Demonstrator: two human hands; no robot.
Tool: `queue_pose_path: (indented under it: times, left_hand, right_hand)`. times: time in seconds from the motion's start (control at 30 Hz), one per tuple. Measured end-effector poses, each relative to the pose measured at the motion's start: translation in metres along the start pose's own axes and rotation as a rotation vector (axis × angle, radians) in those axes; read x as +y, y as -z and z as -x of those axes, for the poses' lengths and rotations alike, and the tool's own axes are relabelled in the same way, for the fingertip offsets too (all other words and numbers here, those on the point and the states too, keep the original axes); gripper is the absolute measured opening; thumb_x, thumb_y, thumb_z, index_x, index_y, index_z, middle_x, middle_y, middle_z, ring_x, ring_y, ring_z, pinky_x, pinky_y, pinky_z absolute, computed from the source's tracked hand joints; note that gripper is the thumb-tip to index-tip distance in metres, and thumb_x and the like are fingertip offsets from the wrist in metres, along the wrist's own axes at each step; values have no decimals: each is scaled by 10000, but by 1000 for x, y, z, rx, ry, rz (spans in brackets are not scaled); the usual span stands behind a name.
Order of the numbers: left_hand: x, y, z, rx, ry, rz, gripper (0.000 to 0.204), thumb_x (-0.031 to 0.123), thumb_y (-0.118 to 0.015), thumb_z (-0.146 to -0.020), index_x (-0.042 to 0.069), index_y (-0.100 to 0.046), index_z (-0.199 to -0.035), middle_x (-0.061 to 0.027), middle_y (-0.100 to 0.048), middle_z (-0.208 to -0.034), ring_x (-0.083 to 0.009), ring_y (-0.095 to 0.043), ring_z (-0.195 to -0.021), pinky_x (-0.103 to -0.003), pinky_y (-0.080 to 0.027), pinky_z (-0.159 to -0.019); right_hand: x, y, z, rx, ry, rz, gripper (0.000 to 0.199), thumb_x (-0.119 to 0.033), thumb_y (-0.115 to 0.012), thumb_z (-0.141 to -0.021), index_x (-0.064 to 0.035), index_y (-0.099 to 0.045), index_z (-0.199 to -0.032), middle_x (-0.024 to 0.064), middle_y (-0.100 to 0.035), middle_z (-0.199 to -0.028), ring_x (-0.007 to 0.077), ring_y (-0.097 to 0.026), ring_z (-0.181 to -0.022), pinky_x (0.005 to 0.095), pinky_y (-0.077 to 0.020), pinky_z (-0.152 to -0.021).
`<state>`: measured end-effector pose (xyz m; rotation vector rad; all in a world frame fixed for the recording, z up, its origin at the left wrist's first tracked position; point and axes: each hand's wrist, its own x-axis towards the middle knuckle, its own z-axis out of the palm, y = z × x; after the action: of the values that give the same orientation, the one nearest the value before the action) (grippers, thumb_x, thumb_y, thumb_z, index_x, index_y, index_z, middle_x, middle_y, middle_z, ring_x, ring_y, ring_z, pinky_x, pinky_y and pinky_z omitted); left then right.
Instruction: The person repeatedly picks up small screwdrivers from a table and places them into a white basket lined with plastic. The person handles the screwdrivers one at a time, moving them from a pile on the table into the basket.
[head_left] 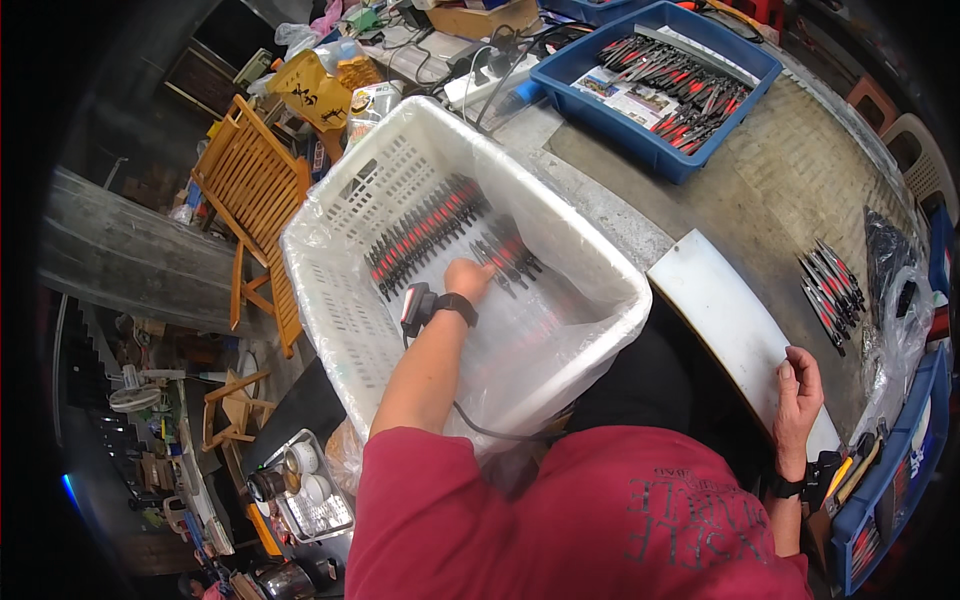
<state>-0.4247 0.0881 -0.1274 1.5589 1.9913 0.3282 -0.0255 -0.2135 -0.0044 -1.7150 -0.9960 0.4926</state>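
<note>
My left hand reaches into a white plastic crate lined with clear film. Its curled fingers close on the near end of a short row of slim black-and-red pieces; their exact kind is unclear, and the palm side is hidden. A longer row of the same pieces lies beside it on the crate's bottom. On my left wrist sits a black band with a small boxy device. My right hand is over the end of a white board, fingers loosely bent and apart, holding nothing.
A blue tray at the back holds many black-and-red pieces. A smaller bunch lies on the worktable at right, near clear plastic bags and another blue bin. A folding wooden chair stands left of the crate.
</note>
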Motion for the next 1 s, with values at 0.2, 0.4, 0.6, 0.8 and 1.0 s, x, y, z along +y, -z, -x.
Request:
queue_pose_path:
  times: [0.2,0.4,0.6,0.8,1.0]
  left_hand:
    - [24,9,20,212,-304,-168,225,200,-680,-675,-8,-596,-690,-148,-601,-656,-254,-580,-598,-353,-439,-582]
    - [43,7,28,39,-308,-169,183,192,-606,-679,30,-621,-764,-159,-617,-790,-308,-586,-795,-386,-451,-701]
    - [49,7,28,68,-287,-116,182,190,-601,-681,34,-638,-767,-162,-618,-766,-324,-588,-774,-389,-457,-698]
    - [39,19,21,101,-143,-195,207,196,-616,-674,10,-646,-758,-179,-621,-775,-323,-595,-767,-378,-461,-701]
    - [21,12,12,-37,3,-72,259,221,-648,-637,-32,-627,-688,-189,-615,-689,-299,-611,-715,-365,-463,-666]
  right_hand:
    - [2,4,1,2,-14,-5,232,-121,-507,-846,39,-518,-1014,82,-557,-942,151,-513,-888,269,-393,-810]
    - [7,5,3,7,-17,-28,233,-116,-503,-846,37,-514,-1021,85,-551,-960,157,-507,-908,274,-386,-824]
    - [8,7,4,4,-36,-16,237,-114,-500,-844,36,-512,-1027,87,-548,-973,161,-503,-922,280,-380,-835]
    - [7,5,4,4,-27,-3,233,-112,-499,-844,36,-513,-1023,87,-551,-961,162,-508,-911,280,-385,-828]
    - [10,3,3,-3,15,-14,230,-86,-498,-854,30,-502,-1052,32,-519,-940,87,-470,-817,213,-381,-748]
